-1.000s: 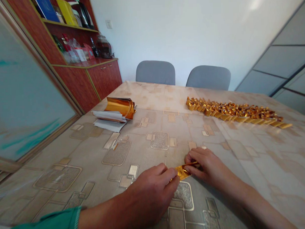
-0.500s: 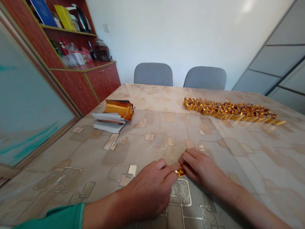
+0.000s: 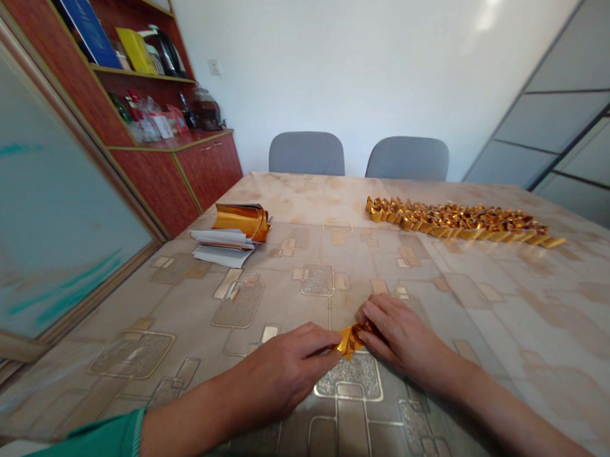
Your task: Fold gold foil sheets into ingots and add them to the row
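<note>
A small piece of folded gold foil paper [image 3: 351, 341] is held between my two hands, just above the patterned tablecloth. My left hand [image 3: 294, 362] pinches its left end between thumb and fingers. Its right end is in the curled fingers of my right hand [image 3: 396, 328], which hide part of it. Farther off to the left lies a stack of curled gold foil sheets [image 3: 239, 219] with white-backed sheets [image 3: 223, 248] beside it. At the far right sit rows of folded gold foil pieces [image 3: 455, 220], packed close together.
The table [image 3: 305, 238] has a patterned cover. Two grey chairs [image 3: 306, 153] stand at its far side against the white wall. On the left are a red-brown cabinet [image 3: 207, 166] with bottles and boxes, and a frosted panel [image 3: 48, 197].
My left hand has moved a little left, away from the right. More of the gold foil paper now shows between them. The view has shifted slightly.
</note>
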Action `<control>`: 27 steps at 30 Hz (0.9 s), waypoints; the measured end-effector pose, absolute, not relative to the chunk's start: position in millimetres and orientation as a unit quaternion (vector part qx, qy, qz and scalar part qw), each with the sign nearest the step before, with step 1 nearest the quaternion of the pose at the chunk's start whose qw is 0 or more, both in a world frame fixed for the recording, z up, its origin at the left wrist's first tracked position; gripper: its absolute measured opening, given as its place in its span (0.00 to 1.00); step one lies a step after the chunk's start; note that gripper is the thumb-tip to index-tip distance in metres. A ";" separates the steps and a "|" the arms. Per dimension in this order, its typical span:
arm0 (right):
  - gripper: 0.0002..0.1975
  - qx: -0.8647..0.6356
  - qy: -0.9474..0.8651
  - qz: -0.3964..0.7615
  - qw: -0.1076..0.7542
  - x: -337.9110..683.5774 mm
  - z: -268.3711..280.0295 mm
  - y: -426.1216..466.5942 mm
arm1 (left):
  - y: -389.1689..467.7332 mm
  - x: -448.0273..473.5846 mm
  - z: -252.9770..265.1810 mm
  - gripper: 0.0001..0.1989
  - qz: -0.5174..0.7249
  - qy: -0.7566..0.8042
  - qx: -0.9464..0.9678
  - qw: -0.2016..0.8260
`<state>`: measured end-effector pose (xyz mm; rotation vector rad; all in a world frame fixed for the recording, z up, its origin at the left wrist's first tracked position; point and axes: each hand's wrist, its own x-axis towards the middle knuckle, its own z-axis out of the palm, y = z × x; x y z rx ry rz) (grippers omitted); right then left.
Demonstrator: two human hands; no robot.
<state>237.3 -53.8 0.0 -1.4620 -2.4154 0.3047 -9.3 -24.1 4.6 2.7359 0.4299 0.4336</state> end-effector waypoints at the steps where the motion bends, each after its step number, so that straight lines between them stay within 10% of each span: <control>1: 0.05 -0.510 -0.842 0.099 0.148 236.6 0.5 -54.0 | -23.6 -9.8 3.8 0.17 0.148 0.147 0.966 0.156; 27: 0.18 -0.560 -0.813 0.056 0.149 222.5 -2.0 -59.2 | -22.5 -5.9 3.8 0.13 0.177 0.182 0.948 0.189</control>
